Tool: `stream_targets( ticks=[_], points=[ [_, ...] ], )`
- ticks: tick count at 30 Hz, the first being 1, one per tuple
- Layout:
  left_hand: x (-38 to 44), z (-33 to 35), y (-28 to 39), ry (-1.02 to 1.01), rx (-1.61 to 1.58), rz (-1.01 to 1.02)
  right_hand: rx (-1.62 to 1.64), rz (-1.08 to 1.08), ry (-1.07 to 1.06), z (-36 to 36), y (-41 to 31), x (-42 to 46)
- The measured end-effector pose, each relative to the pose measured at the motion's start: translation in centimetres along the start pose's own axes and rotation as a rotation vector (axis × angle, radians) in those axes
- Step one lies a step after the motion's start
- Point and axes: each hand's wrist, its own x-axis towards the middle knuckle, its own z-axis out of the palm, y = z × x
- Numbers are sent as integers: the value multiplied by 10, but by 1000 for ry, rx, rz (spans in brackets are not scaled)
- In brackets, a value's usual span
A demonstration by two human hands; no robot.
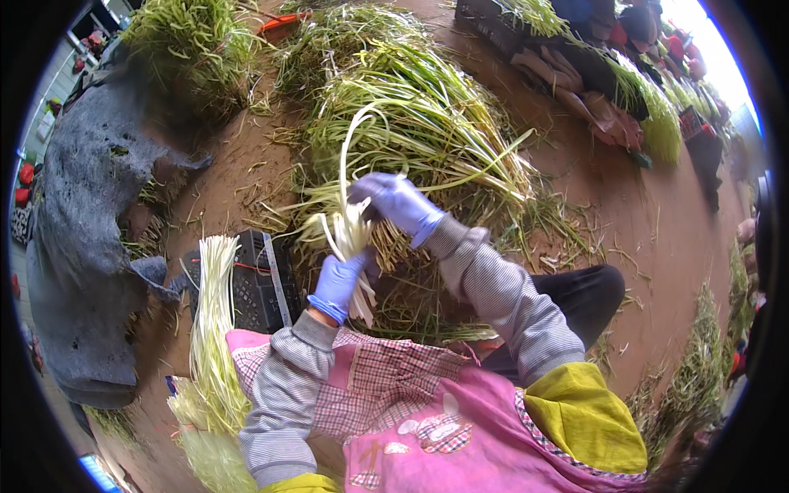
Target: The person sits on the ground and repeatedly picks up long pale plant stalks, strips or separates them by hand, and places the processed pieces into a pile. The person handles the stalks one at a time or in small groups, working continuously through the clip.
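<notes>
My left hand point(338, 285), in a blue-violet glove, is closed round the pale stalks of a bunch of long leafy greens point(351, 237). Just above and to the right, my right hand point(397, 202), gloved alike and slightly blurred, is at the top of the bunch, where one long stalk loops upward; its fingertips are partly hidden. Behind both hands lies a large heap of green and yellowing long-leaved plants point(419, 123). Left of my left hand, a sheaf of trimmed pale stalks point(216, 320) leans beside a black plastic crate point(256, 283).
A grey cloth point(86, 246) covers more plants at the left. An orange-red object point(283, 26) lies beyond the heap. Crates and bundles line the upper right, and a plant heap point(684, 363) stands at lower right. My bent knee point(585, 302) is right of my hands.
</notes>
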Motion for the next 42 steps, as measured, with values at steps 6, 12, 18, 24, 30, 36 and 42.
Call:
stream_targets(
  ticks=[6,12,18,24,30,36,42],
  points=[
    [6,-31,43,171,-614,450,-943,105,856,-160,15,12],
    [11,-22,53,56,-820,203,-1427,326,422,-192,29,-32],
    [4,0,34,78,-713,69,-876,-422,377,-138,-52,-82],
    [-1,11,-2,54,-204,39,-420,-21,40,16,5,-130],
    [-3,-14,-31,130,94,47,-392,53,-25,66,24,-149],
    [-8,-21,-33,110,39,64,157,274,95,79,36,-142],
    [-12,-14,-1,198,-111,86,972,183,211,69,51,-93]
  ],
)
